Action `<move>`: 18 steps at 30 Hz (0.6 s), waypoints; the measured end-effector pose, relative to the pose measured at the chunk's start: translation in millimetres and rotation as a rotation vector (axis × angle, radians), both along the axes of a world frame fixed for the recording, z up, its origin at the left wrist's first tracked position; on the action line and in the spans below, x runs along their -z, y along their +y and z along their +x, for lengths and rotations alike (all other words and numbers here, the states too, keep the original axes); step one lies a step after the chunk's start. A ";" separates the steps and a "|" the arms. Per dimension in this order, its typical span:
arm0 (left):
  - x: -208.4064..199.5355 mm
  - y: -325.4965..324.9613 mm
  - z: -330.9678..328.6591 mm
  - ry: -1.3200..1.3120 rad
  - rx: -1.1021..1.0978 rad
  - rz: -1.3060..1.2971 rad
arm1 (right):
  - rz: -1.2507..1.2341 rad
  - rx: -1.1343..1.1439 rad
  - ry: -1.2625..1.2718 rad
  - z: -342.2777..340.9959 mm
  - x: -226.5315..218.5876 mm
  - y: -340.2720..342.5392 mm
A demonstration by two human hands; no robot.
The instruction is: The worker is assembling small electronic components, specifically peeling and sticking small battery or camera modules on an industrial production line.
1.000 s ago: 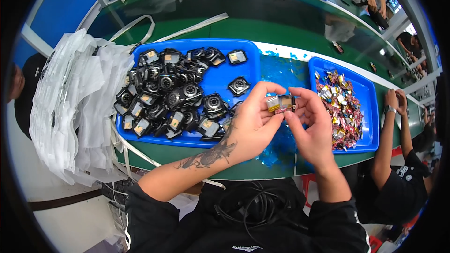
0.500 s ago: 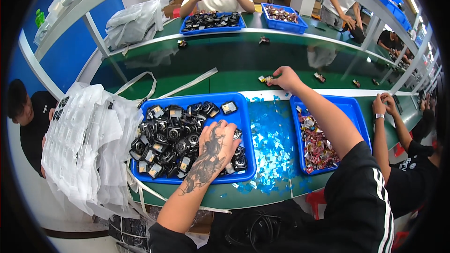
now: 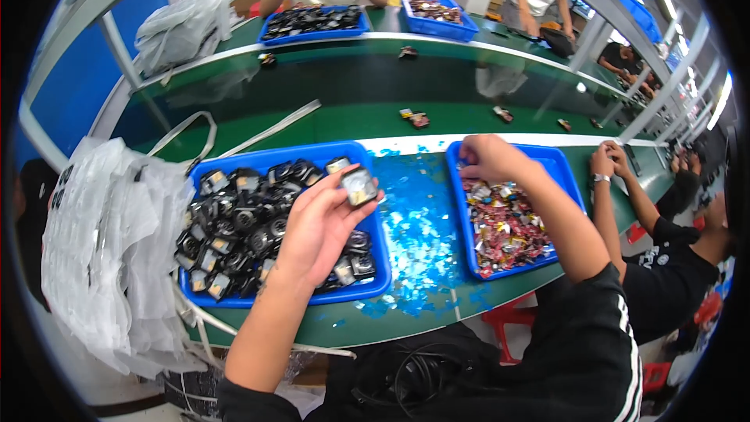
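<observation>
green bench (image 3: 406, 316), two blue trays (image 3: 367, 291) (image 3: 566, 168), clear bags (image 3: 101, 250)

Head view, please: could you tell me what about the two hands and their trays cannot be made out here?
- Right hand: its fingertips and anything they pinch are hidden behind its own knuckles.
- Black part in the left hand: too small to show any detail.
- Right tray: its near side is covered by the right forearm, and the pieces in it are too small to tell apart.
- Left tray: the parts beneath the left hand are hidden.
</observation>
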State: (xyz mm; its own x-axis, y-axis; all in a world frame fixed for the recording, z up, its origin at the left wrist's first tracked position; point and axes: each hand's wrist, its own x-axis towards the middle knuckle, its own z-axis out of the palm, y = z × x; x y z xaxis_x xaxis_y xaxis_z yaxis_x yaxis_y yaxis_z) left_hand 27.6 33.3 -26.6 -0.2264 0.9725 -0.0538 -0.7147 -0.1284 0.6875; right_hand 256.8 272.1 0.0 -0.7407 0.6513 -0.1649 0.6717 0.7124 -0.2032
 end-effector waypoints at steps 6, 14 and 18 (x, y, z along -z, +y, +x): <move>-0.3 -16.1 9.4 0.133 -0.037 -0.130 | 0.084 0.006 0.045 -1.5 10.3 -13.3; -3.8 -12.1 17.8 0.506 -0.050 -0.138 | -0.014 0.103 0.678 21.3 -1.3 -31.9; -1.0 -14.0 28.5 0.803 -0.078 -0.018 | -0.093 0.130 0.812 15.7 -19.3 -93.2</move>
State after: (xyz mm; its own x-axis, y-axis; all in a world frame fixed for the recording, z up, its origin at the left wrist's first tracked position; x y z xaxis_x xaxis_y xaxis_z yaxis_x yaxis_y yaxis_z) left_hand 56.1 19.3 -25.6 -0.2697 0.9530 0.1382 0.0089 -0.1410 0.9900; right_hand 272.6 179.0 19.3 -0.5720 0.7502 0.3316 0.3662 0.5953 -0.7152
